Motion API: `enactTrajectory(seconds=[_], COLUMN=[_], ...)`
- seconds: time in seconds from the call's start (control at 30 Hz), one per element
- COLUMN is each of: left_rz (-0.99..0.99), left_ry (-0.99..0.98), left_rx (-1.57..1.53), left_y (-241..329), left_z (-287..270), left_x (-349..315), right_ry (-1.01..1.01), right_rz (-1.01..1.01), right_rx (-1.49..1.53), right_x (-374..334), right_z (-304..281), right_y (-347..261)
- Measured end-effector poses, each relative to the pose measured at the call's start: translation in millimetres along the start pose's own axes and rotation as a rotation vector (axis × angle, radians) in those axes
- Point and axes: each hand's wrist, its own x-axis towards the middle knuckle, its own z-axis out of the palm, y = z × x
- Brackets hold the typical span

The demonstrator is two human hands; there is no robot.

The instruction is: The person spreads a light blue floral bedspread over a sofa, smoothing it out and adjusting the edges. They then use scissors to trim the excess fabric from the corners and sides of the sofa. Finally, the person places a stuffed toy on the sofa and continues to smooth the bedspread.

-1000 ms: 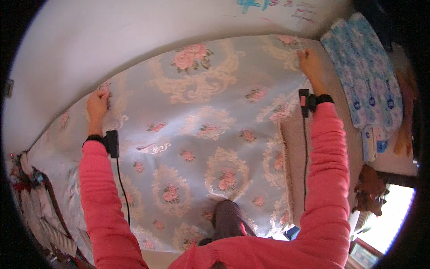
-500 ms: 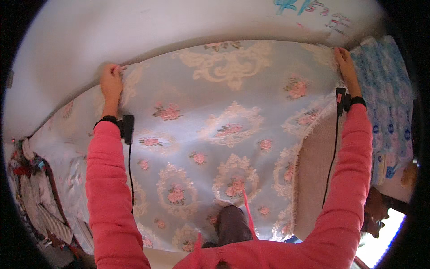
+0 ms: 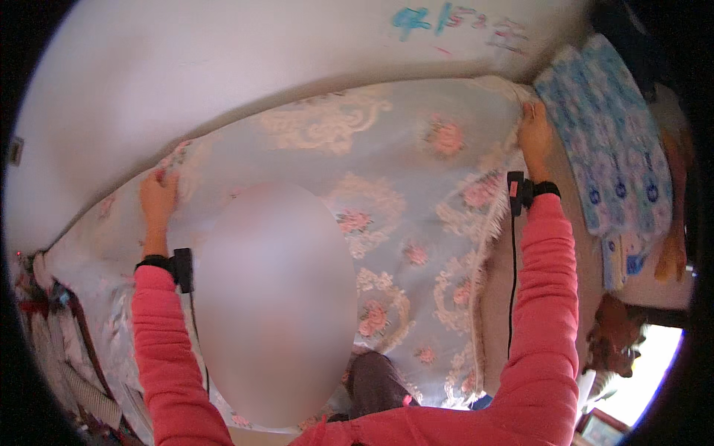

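Note:
A pale blue floral cover, patterned with pink roses and cream scrolls, is spread over a flat padded surface against the wall. Its frayed right edge runs loose above the brown padding. My left hand is closed on the cover near its far left edge, where the cloth bunches a little. Up at the far right corner, my right hand pinches the cover's edge. Each wrist carries a black band with a small dark box and a cable. A blurred oval patch hides the middle of the cover.
The white wall with coloured writing rises behind. Blue-and-white plastic packs stand at the right. Clothes and striped cloth lie in a pile at the left. My dark-clothed knee rests on the cover. A brown carved object stands at the lower right.
Both hands have come nearer to me and leftward in the picture, still on the cover. The view has shifted, with more showing at the right.

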Motion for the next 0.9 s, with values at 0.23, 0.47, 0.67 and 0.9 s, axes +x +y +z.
enactTrajectory(seconds=[0.23,0.47,0.67,0.9], left_rz=[-0.177,-0.235,0.111,-0.159], left_ry=[-0.013,0.085,0.161,-0.345], left_rx=[-0.152,-0.206,-0.244,-0.661], left_y=[9,19,8,-31], left_z=[0,6,6,-53], left_x=[-5,10,-40,-286], right_ry=[-0.007,-0.083,-0.252,-0.136], right_rz=[-0.454,-0.314,-0.352,-0.493], right_rx=[-0.201,0.035,0.032,-0.050], right_x=[-5,-9,-33,-32], right_z=[-14,-16,-53,-50], right_y=[-6,-16,-33,-14])
